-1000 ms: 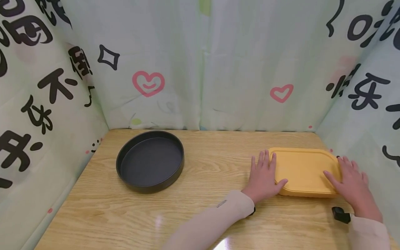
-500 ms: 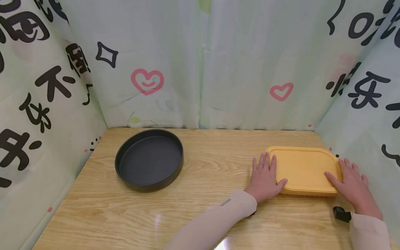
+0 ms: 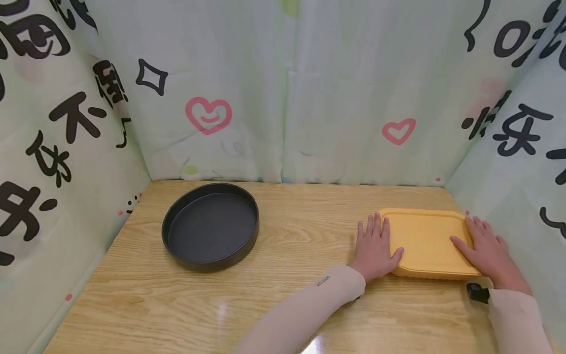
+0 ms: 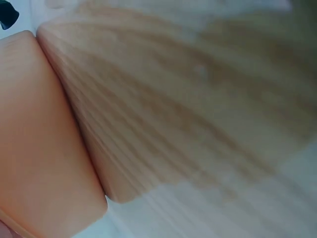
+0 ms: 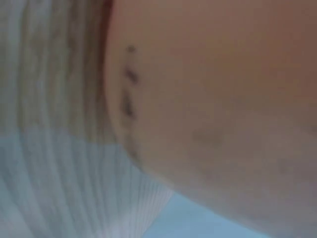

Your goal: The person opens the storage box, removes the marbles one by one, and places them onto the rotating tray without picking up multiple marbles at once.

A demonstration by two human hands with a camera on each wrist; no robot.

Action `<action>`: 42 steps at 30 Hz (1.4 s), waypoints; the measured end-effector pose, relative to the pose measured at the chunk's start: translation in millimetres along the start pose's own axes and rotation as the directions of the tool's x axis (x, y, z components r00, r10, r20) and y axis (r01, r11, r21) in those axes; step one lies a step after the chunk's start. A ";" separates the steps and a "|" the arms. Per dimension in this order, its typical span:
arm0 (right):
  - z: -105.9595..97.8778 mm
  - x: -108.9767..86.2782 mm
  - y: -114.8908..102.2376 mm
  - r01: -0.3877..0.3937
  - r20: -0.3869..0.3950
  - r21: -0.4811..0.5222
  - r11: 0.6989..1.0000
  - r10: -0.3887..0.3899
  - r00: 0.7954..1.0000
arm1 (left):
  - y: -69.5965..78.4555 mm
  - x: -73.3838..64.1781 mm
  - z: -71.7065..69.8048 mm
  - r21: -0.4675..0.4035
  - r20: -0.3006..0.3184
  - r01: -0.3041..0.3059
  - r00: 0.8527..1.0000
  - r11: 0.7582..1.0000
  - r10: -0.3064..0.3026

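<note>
A yellow rectangular box with rounded corners [image 3: 424, 241] lies flat on the right of the wooden table in the head view. My left hand [image 3: 373, 251] touches its left edge, fingers straight and spread, thumb over the near corner. At the opposite end, my right hand [image 3: 494, 255] rests along the right edge with extended fingers and its thumb on the top. In the left wrist view, the side of the box [image 4: 47, 134] fills the left. Blur covers the right wrist view, where a large tan surface [image 5: 218, 114] cannot be identified.
A round dark pan [image 3: 212, 228] without a visible handle stands on the table's left side. Patterned fabric [image 3: 287, 98] with hearts and black characters encloses the table [image 3: 300, 221] at the back and both sides. The right fabric runs close beside my right hand.
My right hand has shifted slightly left and away from me along the box's right end. The left hand and the pan have hardly moved.
</note>
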State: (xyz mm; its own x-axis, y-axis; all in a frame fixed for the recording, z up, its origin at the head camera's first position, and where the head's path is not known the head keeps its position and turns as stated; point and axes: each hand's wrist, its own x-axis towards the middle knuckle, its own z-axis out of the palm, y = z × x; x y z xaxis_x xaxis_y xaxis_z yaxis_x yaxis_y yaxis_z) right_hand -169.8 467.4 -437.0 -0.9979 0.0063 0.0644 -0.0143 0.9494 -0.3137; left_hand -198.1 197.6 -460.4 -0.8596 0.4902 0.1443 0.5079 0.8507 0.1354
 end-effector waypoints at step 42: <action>22.5 15.7 -38.2 0.069 -0.025 -0.033 0.997 -0.070 0.997 | -56.8 -7.2 -10.0 0.050 0.042 -0.086 0.996 0.995 0.084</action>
State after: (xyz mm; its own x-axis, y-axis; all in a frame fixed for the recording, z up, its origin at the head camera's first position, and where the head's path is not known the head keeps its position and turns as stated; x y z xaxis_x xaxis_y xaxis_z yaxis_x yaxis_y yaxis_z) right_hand -186.4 424.1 -445.3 -0.9926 -0.0521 0.1096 -0.0808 0.9576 -0.2767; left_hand -220.2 143.8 -459.3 -0.8156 0.5673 0.1135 0.5764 0.8139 0.0736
